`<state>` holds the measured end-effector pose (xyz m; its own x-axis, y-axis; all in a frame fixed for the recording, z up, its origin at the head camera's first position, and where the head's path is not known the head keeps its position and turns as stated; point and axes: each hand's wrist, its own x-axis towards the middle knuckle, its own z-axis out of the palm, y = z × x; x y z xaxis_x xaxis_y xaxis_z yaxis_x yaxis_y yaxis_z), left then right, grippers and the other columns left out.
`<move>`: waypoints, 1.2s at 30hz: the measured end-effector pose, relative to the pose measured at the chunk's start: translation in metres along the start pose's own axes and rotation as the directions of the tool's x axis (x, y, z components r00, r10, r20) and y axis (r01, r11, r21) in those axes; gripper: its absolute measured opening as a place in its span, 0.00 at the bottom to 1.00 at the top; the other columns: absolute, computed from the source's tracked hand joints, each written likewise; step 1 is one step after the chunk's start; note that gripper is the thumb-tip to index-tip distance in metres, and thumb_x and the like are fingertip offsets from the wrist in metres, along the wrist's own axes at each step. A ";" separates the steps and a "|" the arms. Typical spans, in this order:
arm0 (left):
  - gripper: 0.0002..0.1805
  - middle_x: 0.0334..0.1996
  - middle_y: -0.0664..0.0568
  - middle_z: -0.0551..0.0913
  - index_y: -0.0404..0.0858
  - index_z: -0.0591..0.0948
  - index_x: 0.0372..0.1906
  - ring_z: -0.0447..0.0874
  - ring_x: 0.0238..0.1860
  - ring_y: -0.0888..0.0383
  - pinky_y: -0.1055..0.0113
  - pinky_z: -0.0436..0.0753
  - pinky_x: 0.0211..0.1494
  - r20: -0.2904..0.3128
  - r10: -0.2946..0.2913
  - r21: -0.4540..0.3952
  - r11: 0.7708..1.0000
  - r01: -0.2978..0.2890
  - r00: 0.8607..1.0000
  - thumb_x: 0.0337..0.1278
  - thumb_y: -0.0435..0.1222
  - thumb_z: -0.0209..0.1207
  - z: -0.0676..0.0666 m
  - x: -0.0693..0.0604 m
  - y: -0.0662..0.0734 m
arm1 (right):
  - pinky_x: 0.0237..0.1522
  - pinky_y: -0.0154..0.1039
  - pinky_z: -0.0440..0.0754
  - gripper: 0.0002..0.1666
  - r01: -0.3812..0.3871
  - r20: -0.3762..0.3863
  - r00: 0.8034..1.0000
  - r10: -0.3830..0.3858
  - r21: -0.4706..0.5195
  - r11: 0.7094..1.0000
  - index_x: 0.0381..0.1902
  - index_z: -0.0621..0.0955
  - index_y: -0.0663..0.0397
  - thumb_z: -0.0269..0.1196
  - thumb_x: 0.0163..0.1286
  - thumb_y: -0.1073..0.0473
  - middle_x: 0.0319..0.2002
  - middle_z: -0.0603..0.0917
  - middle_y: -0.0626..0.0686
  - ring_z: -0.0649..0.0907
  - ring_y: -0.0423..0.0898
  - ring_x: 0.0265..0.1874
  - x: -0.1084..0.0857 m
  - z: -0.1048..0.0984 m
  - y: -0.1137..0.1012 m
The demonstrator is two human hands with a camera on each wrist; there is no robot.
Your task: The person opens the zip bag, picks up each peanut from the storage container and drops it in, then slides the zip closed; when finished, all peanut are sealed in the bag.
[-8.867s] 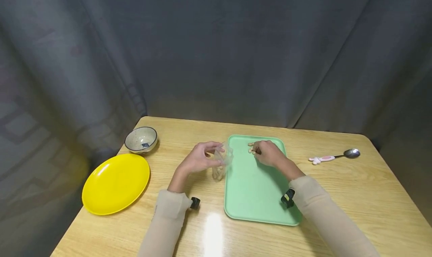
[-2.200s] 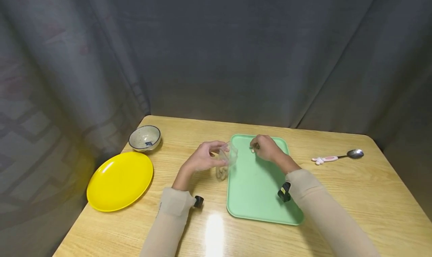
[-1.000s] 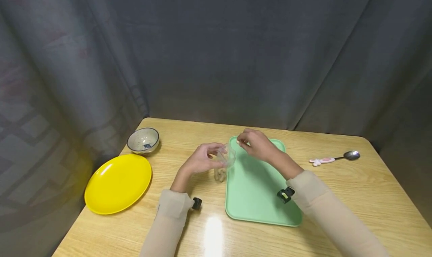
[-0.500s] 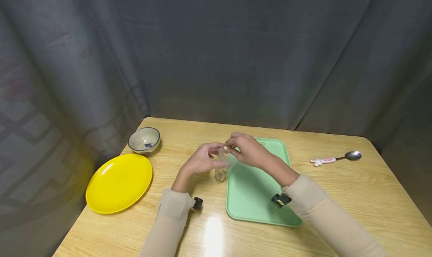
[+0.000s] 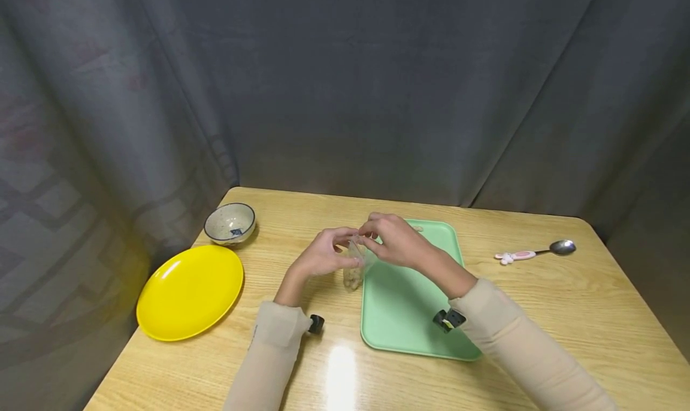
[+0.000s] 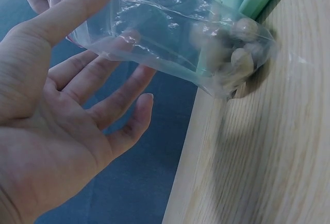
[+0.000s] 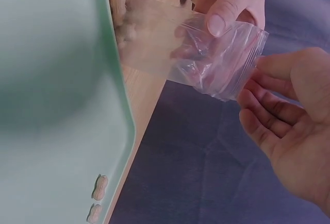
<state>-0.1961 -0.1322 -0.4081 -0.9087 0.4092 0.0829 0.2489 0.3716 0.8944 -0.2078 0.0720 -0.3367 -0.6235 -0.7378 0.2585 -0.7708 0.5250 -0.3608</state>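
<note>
My left hand [image 5: 321, 252] grips a clear zip bag [image 6: 154, 23] near its mouth, thumb on one side and fingertips on the other. Several unshelled peanuts [image 6: 242, 59] lie at the bag's bottom, partly blurred in the left wrist view. The bag hangs beside the left edge of the green tray [image 5: 420, 315]. At the bag's zip edge is my right hand [image 5: 396, 240], its fingers half curled and touching the plastic. No peanut shows between them, and whether they pinch the edge is unclear. Two peanuts [image 7: 100, 188] rest near the tray's far edge.
On the left are a yellow plate [image 5: 188, 291] and, behind it, a patterned bowl [image 5: 230, 224]. A spoon [image 5: 539, 253] with a pink and white rabbit handle lies right of the tray. Grey curtains [image 5: 345, 87] stand behind the table.
My right hand has carried a peanut left from the tray to the bag's mouth; the peanut no longer shows at its fingertips. Fewer peanuts lie on the tray. My left hand has stayed nearly still.
</note>
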 end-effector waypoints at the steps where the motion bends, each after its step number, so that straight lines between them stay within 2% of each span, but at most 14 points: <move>1: 0.32 0.58 0.54 0.80 0.41 0.77 0.64 0.79 0.54 0.50 0.51 0.80 0.55 0.000 -0.002 0.002 1.000 0.002 1.000 0.52 0.38 0.72 0.000 0.000 0.000 | 0.28 0.35 0.75 0.09 -0.001 0.000 1.000 0.001 0.001 1.000 0.44 0.88 0.59 0.66 0.69 0.62 0.32 0.82 0.48 0.76 0.40 0.26 0.000 0.000 0.000; 7: 0.32 0.54 0.53 0.82 0.41 0.77 0.64 0.80 0.53 0.54 0.51 0.78 0.56 0.002 -0.003 0.015 1.000 0.003 1.000 0.51 0.38 0.72 -0.002 0.000 0.000 | 0.36 0.40 0.81 0.08 -0.028 -0.014 0.999 0.029 0.068 0.997 0.43 0.87 0.60 0.63 0.70 0.65 0.36 0.84 0.50 0.82 0.43 0.33 0.003 -0.003 0.008; 12: 0.33 0.50 0.52 0.84 0.37 0.77 0.64 0.80 0.53 0.54 0.49 0.76 0.57 -0.007 0.004 0.017 1.000 -0.004 1.000 0.51 0.38 0.72 -0.003 -0.001 -0.001 | 0.37 0.43 0.81 0.10 -0.119 -0.065 0.990 0.127 0.122 0.985 0.45 0.86 0.62 0.59 0.72 0.64 0.39 0.85 0.54 0.82 0.45 0.34 0.009 -0.005 0.035; 17: 0.33 0.51 0.49 0.84 0.37 0.77 0.64 0.79 0.55 0.50 0.47 0.75 0.59 -0.002 0.006 -0.001 1.000 -0.006 1.000 0.51 0.39 0.72 -0.001 -0.001 -0.001 | 0.38 0.49 0.81 0.12 -0.239 -0.089 0.965 0.247 0.090 0.967 0.45 0.85 0.66 0.58 0.70 0.67 0.39 0.84 0.59 0.82 0.52 0.35 0.002 0.001 0.073; 22: 0.34 0.51 0.52 0.84 0.38 0.76 0.65 0.78 0.56 0.51 0.48 0.75 0.60 -0.002 -0.009 -0.003 1.000 0.009 1.000 0.51 0.39 0.73 0.000 -0.002 0.000 | 0.43 0.53 0.81 0.13 -0.320 -0.020 0.947 0.319 -0.016 0.947 0.46 0.84 0.70 0.61 0.67 0.68 0.41 0.85 0.63 0.84 0.57 0.41 -0.012 0.019 0.106; 25: 0.34 0.51 0.53 0.84 0.38 0.76 0.65 0.78 0.55 0.53 0.51 0.76 0.60 -0.007 -0.015 0.008 1.000 0.015 1.000 0.50 0.39 0.73 0.000 -0.001 -0.001 | 0.41 0.51 0.80 0.10 -0.343 0.041 0.937 0.347 -0.090 0.935 0.43 0.85 0.68 0.63 0.69 0.65 0.38 0.83 0.61 0.82 0.56 0.38 -0.019 0.030 0.120; 29: 0.35 0.51 0.54 0.84 0.38 0.76 0.65 0.78 0.54 0.55 0.53 0.76 0.59 -0.010 -0.011 0.021 1.000 0.012 1.000 0.50 0.40 0.73 0.001 0.001 0.001 | 0.34 0.47 0.77 0.06 -0.359 0.067 0.927 0.370 -0.134 0.924 0.38 0.86 0.62 0.63 0.71 0.64 0.31 0.78 0.55 0.77 0.50 0.30 -0.025 0.040 0.130; 31: 0.35 0.50 0.55 0.84 0.37 0.76 0.65 0.78 0.54 0.55 0.53 0.76 0.59 -0.012 -0.006 0.023 1.000 0.006 1.000 0.49 0.40 0.73 0.000 0.001 0.001 | 0.34 0.46 0.76 0.06 -0.359 0.053 0.928 0.369 -0.133 0.924 0.35 0.86 0.60 0.63 0.71 0.64 0.30 0.77 0.54 0.75 0.48 0.29 -0.026 0.042 0.133; 32: 0.35 0.51 0.52 0.84 0.35 0.76 0.65 0.78 0.55 0.53 0.51 0.75 0.60 -0.009 -0.005 0.015 1.000 0.006 1.000 0.50 0.39 0.73 0.000 0.000 0.006 | 0.34 0.46 0.76 0.06 -0.356 0.045 0.930 0.365 -0.133 0.925 0.34 0.86 0.60 0.63 0.71 0.64 0.30 0.77 0.53 0.75 0.48 0.29 -0.026 0.043 0.135; 36: 0.36 0.53 0.45 0.83 0.33 0.74 0.66 0.77 0.57 0.46 0.45 0.74 0.61 -0.005 -0.005 -0.013 1.000 0.005 1.000 0.51 0.36 0.72 -0.001 0.000 0.002 | 0.33 0.46 0.74 0.09 -0.323 0.018 0.945 0.326 -0.112 0.940 0.28 0.84 0.58 0.63 0.70 0.65 0.26 0.77 0.52 0.74 0.47 0.26 -0.026 0.048 0.139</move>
<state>-0.1955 -0.1323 -0.4059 -0.9116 0.4031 0.0803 0.2398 0.3631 0.9004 -0.2928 0.1437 -0.4370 -0.8385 -0.5336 0.1101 -0.5380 0.7791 -0.3217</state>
